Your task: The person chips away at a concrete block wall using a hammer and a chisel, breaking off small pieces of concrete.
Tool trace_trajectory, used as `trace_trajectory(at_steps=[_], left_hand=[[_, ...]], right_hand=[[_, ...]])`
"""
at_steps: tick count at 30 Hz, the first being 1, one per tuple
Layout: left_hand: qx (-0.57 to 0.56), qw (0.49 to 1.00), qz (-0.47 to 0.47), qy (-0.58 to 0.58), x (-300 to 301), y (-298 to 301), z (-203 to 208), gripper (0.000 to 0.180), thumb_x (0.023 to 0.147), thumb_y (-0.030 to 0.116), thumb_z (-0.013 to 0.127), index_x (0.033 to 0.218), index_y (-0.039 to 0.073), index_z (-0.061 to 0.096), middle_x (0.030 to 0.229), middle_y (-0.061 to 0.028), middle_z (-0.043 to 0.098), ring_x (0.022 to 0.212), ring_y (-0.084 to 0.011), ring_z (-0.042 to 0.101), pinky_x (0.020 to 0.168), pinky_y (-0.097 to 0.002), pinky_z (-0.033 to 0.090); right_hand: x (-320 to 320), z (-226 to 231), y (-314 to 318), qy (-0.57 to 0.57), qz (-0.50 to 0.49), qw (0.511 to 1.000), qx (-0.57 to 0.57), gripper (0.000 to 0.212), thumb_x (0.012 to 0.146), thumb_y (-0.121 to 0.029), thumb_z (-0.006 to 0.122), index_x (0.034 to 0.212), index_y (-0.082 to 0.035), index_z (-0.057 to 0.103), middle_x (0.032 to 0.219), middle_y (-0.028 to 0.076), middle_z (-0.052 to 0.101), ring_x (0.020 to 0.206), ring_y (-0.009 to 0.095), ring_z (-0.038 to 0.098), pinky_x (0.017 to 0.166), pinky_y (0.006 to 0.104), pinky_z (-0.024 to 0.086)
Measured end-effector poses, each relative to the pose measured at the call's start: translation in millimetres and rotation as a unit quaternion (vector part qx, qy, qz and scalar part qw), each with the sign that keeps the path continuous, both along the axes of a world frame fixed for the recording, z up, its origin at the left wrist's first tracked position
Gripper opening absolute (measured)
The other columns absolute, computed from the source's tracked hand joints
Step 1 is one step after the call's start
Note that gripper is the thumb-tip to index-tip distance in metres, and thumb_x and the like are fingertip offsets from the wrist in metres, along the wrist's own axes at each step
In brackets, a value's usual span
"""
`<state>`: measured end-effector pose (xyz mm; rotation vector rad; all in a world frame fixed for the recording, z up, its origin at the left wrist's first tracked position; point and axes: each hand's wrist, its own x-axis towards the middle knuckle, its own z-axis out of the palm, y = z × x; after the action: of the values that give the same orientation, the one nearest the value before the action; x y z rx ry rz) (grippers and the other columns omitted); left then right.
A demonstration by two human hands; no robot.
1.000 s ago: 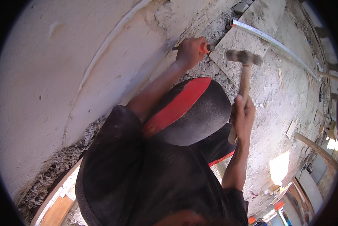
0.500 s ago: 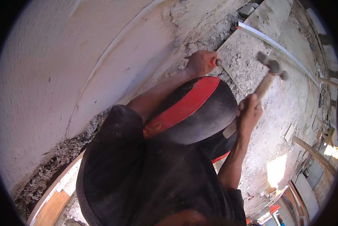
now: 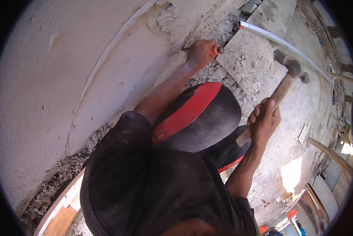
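My left hand [image 3: 201, 54] is wrapped round a chisel [image 3: 220, 50] that has an orange collar near its dark struck end. The chisel's other end points at the foot of the plastered wall [image 3: 86, 59], where the surface is broken. In my right hand [image 3: 265, 120] is a hammer, its wooden handle [image 3: 282, 91] gripped low down. The dark metal hammer head [image 3: 292, 67] is raised to the right of the chisel, apart from it and slightly blurred. My bent knee [image 3: 211, 118], in black and red trousers, lies between the two arms.
Broken rubble [image 3: 213, 74] lies along the wall's foot beside a floor slab [image 3: 243, 59]. A long pale straightedge [image 3: 286, 45] crosses the floor beyond the hammer. Wooden poles [image 3: 331, 153] and a small flat tile piece [image 3: 303, 134] are at the right.
The left hand with the chisel has shifted a little up and left. My right hand has moved slightly right, and the hammer head has swung slightly right.
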<state>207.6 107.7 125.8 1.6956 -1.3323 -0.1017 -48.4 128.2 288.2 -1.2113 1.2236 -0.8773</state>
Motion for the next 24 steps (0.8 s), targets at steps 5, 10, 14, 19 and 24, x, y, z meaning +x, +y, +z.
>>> trace_trajectory(at_steps=[5,10,14,19,24], left_hand=[[-0.002,0.999,0.014,0.036,-0.6,-0.8,0.2,0.021,0.073,0.007,0.075,0.088,0.007,0.061,0.078,-0.0134,0.063,0.078,-0.0352,0.063,0.067,-0.0434,0.048],[-0.024,0.999,0.028,0.021,-3.2,-4.3,2.3,0.019,0.073,0.006,0.074,0.087,0.007,0.061,0.076,-0.0137,0.062,0.077,-0.0356,0.063,0.066,-0.0439,0.048],[0.007,0.999,0.017,0.045,4.9,-5.6,-5.5,0.017,0.075,0.008,0.073,0.087,0.007,0.061,0.076,-0.0150,0.063,0.077,-0.0367,0.064,0.065,-0.0447,0.048],[0.008,0.998,0.037,0.039,0.1,-6.9,2.4,0.014,0.079,0.012,0.071,0.086,0.006,0.061,0.078,-0.0173,0.065,0.077,-0.0377,0.065,0.063,-0.0441,0.048],[-0.019,0.991,0.091,0.100,15.1,-11.0,-16.7,0.015,0.081,0.014,0.071,0.085,0.005,0.060,0.075,-0.0189,0.064,0.075,-0.0403,0.064,0.062,-0.0421,0.048]], right_hand=[[20.5,16.2,-18.3,-0.148,-0.095,0.979,-0.105,0.043,0.102,-0.043,0.047,0.094,-0.002,0.053,0.063,0.005,0.049,0.049,0.016,0.049,0.046,0.0300,0.043],[36.4,-69.0,-24.0,0.210,0.202,0.939,-0.180,0.032,0.100,-0.034,0.054,0.086,-0.005,0.054,0.062,0.001,0.052,0.049,0.010,0.047,0.042,0.0305,0.040],[17.9,-32.7,-29.1,0.075,0.126,0.989,0.032,0.034,0.101,-0.037,0.051,0.088,-0.006,0.054,0.060,-0.002,0.047,0.047,0.007,0.046,0.040,0.0250,0.038],[42.7,8.8,-33.5,-0.120,-0.087,0.980,-0.135,0.042,0.103,-0.043,0.044,0.088,-0.005,0.053,0.063,0.003,0.048,0.049,0.014,0.048,0.044,0.0293,0.042],[36.8,-47.4,-17.6,0.215,0.229,0.943,-0.115,0.039,0.101,-0.034,0.053,0.090,0.003,0.057,0.072,0.004,0.053,0.070,0.014,0.050,0.064,0.0323,0.042]])
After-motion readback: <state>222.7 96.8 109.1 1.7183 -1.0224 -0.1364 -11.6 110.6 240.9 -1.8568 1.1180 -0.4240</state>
